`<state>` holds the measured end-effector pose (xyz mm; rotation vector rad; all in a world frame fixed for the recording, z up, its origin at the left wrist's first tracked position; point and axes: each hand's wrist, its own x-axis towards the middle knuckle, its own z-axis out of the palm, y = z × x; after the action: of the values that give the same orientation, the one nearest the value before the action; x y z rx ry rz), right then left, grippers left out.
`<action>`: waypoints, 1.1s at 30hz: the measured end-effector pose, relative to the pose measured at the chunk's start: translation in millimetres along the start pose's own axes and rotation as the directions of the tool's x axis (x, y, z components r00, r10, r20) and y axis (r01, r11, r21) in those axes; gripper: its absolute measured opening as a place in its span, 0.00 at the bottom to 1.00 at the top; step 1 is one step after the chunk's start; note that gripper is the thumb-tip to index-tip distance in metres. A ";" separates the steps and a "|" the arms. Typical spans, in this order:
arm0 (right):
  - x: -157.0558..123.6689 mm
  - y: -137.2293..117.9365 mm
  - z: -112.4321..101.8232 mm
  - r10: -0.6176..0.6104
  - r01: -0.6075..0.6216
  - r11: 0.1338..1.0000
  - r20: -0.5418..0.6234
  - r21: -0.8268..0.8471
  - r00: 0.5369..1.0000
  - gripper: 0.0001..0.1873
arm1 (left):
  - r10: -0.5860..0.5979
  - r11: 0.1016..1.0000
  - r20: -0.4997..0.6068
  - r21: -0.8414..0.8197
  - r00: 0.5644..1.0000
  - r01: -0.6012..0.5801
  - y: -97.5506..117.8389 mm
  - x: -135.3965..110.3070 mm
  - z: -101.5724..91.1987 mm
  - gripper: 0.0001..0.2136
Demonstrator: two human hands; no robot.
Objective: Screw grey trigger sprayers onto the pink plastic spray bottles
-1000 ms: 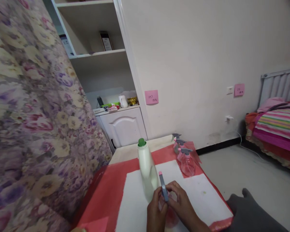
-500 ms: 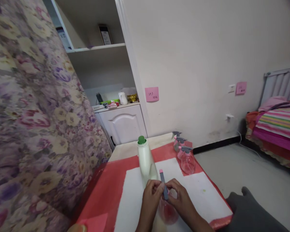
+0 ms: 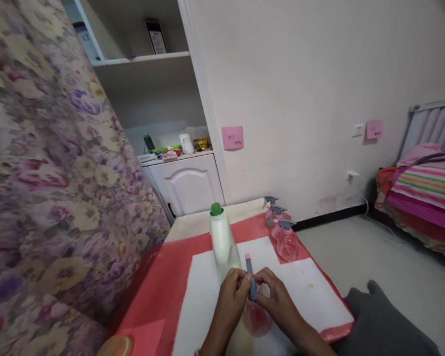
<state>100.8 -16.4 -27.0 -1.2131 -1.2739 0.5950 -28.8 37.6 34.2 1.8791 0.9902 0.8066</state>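
Just in front of me stands a clear pink spray bottle (image 3: pixel 257 321), with its grey spray head (image 3: pixel 252 287) and pink nozzle tip pointing away from me. My left hand (image 3: pixel 233 291) is closed at the left side of the head, thumb and fingers pinched against it. From the other side, my right hand (image 3: pixel 278 296) is curled round the head and the bottle's neck. Part of the neck is hidden by my fingers. Right behind my left hand rises a tall pale green jug (image 3: pixel 224 242) with a green spout at its uncapped mouth.
Several more spray bottles (image 3: pixel 287 244) line the table's right edge. White paper (image 3: pixel 196 296) lies on the red table cover (image 3: pixel 159 277). A round orange-and-tan object (image 3: pixel 115 346) sits at the lower left. A floral curtain (image 3: pixel 59 198) hangs on the left, with a cabinet (image 3: pixel 187 183) behind.
The view has tilted slightly, so things sit a little higher in the picture. Both hands stay on the spray bottle's head, with little visible movement.
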 end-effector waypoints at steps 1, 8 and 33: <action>0.0 0.1 -0.2 0.002 -0.002 1.000 0.002 -0.004 1.000 0.02 | -0.003 1.000 0.000 0.002 1.000 0.003 -1.2 0.2 0.9 0.14; -0.3 4.5 0.9 0.016 -0.016 1.000 -0.001 -0.019 1.000 0.04 | -0.017 0.999 0.094 -0.033 0.995 0.020 -2.0 4.1 -3.9 0.15; -5.9 -11.4 -3.1 -0.042 0.024 0.988 0.120 0.153 0.992 0.06 | -0.032 0.985 0.136 -0.164 0.990 0.054 -3.1 -2.5 -3.3 0.15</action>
<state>99.0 -26.3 -18.5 -1.0410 -1.3245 0.7383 -33.7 37.8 32.5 1.7373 0.8505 0.7075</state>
